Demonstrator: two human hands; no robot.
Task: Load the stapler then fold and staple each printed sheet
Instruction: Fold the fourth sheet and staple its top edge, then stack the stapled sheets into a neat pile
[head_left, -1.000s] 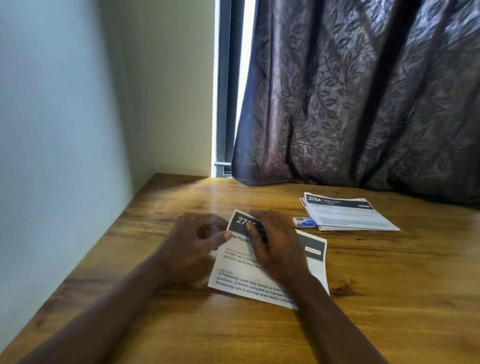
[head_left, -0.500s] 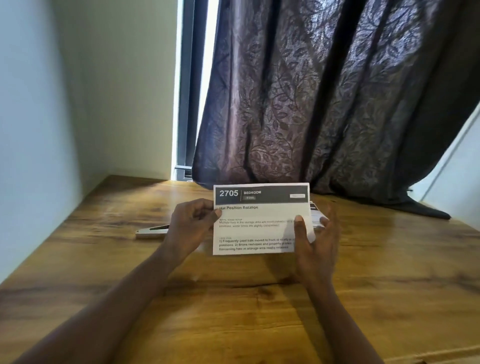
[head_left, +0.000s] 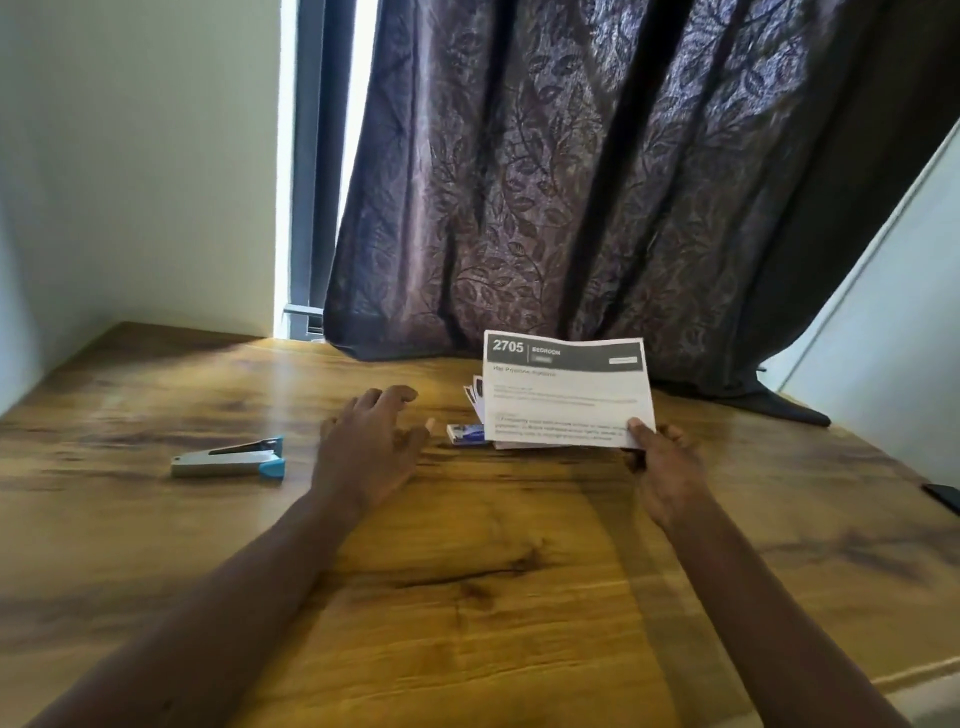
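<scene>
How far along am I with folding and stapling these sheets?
Done: sheet 2705 looks folded. In hand: the right hand pinches its lower corner over the paper stack; the left hand hovers open beside the staple box. Left: the stapler lies apart on the table, and I can't see a staple in the sheet or tell whether the stack is finished.

Reaches forward with both bare forearms, entering from the bottom corners and angled inward toward the wrists. Holds the left grip (head_left: 371, 447) palm down and empty, fingers loosely spread and slightly bent, thumb stuck out to the right. Sets the left wrist straight, in line with its forearm. Pinches the lower right corner of the printed sheet (head_left: 566, 395) in the right grip (head_left: 667, 465), thumb on top, fingers curled underneath and mostly hidden. Holds the two grips well apart, at about the same reach.
</scene>
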